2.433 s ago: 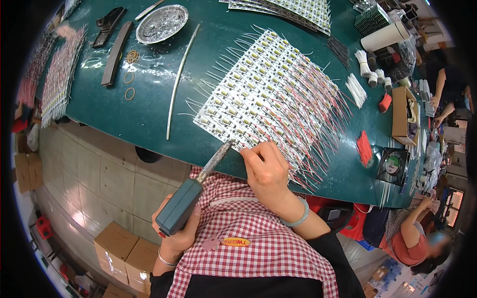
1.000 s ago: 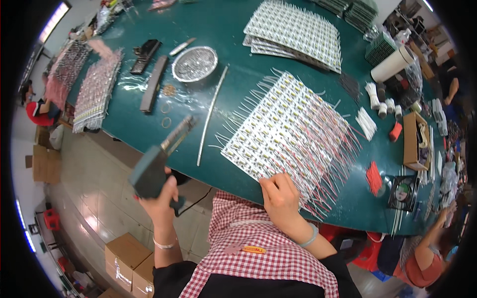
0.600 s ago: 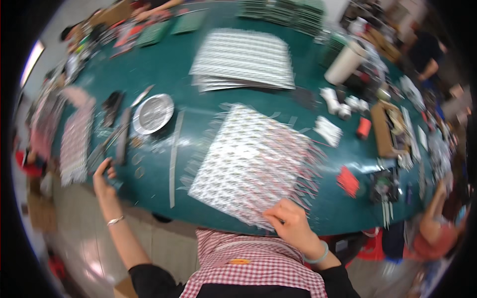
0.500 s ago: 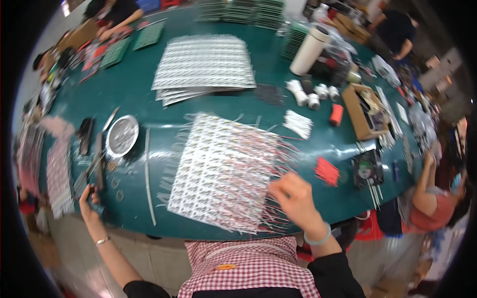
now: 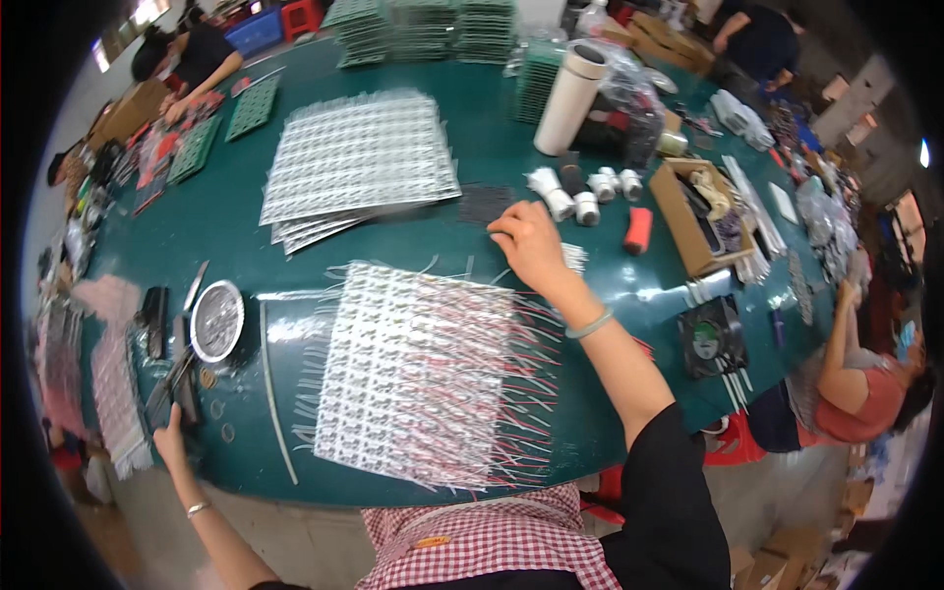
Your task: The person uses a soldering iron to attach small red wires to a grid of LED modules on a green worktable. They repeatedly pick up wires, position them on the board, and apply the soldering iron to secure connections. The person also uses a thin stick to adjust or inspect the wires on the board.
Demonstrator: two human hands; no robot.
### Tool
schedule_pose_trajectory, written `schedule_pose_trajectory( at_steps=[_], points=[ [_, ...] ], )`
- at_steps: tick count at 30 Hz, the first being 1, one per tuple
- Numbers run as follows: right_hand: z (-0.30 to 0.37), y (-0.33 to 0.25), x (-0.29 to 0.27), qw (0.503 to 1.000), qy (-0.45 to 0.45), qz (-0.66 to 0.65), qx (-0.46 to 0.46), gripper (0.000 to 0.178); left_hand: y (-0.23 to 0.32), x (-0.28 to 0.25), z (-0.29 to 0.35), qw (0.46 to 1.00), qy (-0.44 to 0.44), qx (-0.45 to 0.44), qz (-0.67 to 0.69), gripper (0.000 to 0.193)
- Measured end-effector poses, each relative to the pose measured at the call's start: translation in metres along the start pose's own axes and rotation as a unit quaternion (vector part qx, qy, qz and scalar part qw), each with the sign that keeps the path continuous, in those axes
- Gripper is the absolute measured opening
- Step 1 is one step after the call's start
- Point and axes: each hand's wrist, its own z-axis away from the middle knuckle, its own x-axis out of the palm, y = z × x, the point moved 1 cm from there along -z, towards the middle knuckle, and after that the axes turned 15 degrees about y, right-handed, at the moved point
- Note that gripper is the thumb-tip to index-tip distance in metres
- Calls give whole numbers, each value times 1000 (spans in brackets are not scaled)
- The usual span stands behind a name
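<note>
My right hand reaches over the table, its fingertips drawn together by a pile of short black strips. Whether anything is pinched in them cannot be made out. In front of me lies a white panel sheet with a repeating printed pattern. Thin red and white wires cover its right half and stick out past the edge. My left hand is at the table's left front edge, curled round something dark that is mostly hidden. Just above it lie dark hand tools and a white bowl of small parts.
A stack of similar white sheets lies farther back. To the right are a cream bottle, white bundles, a red roll, a cardboard box and a black device. Green boards are stacked behind. Other people sit around.
My right hand has moved from the panel's right edge up and away to the black strips. My left hand has shifted slightly down in the picture, and the whole view has shifted.
</note>
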Motion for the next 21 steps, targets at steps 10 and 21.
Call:
schedule_pose_trajectory(
  at_steps=[10,21],
  points=[
    [43,-119,-7,959,-228,-119,-115,63,196,-78,299,957,-11,274,91,21],
    [83,-120,13,941,-286,-86,-157,65,179,-58,309,972,-30,233,27,11]
  ],
)
